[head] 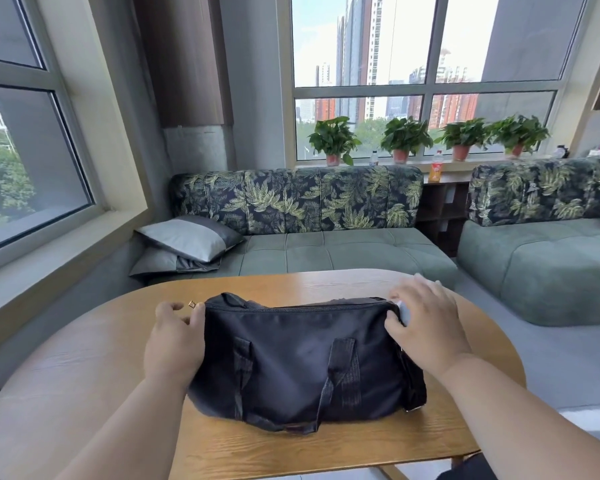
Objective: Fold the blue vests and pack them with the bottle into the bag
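Note:
A black duffel bag [302, 355] lies on the oval wooden table [84, 382], its top zipper drawn closed along the far edge. My left hand [174, 344] sits at the bag's left end and pinches the gold zipper pull [192, 304] between thumb and finger. My right hand [426, 323] rests at the bag's right end, thumb pressed on the fabric, fingers spread and blurred over a pale bit of something that I cannot identify. No blue vest or bottle shows on the table.
A green sofa [326, 247] with leaf-print back and two grey cushions [187, 237] stands behind the table. A second sofa [551, 265] is at the right. Potted plants [333, 140] and two drink bottles [437, 168] line the windowsill.

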Motion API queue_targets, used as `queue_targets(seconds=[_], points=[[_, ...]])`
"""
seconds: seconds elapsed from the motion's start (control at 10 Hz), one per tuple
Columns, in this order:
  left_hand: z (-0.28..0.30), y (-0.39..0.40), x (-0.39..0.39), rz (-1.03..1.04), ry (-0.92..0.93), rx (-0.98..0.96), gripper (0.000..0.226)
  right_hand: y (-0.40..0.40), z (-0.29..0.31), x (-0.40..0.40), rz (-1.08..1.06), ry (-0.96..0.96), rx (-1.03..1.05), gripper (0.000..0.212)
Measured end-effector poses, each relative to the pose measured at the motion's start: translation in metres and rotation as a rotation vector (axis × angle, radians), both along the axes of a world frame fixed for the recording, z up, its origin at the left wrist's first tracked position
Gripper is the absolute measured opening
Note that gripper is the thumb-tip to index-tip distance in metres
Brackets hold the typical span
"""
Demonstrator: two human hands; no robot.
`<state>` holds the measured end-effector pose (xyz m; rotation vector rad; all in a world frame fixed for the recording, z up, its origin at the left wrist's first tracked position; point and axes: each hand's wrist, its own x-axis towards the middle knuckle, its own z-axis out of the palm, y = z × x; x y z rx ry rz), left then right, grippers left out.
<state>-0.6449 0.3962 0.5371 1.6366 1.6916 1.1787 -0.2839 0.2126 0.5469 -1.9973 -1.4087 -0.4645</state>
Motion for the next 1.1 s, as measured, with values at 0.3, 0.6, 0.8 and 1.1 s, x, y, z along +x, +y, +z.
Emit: queue_targets(seconds=[0.3,0.6,0.8,1.1], points=[[-0.070,-0.061,-0.014,-0.170,-0.054,-0.296,0.074,-0.075,-0.089,-0.060,-0.171,0.654,0.072,0.130],[-0.086,-0.061,-0.002,-0.123,0.037,-0.236,0.047,-0.053,-0.112,-0.054,-0.047,0.777,-0.178,0.142],[-0.093,-0.028,0.013,-0.119,0.034,-0.244,0.038,-0.011,-0.105,-0.030,0.002,0.758,-0.245,0.133],[-0.089,0.003,0.025,-0.151,-0.082,-0.319,0.055,0.039,-0.118,-0.003,-0.045,0.711,-0.381,0.130]])
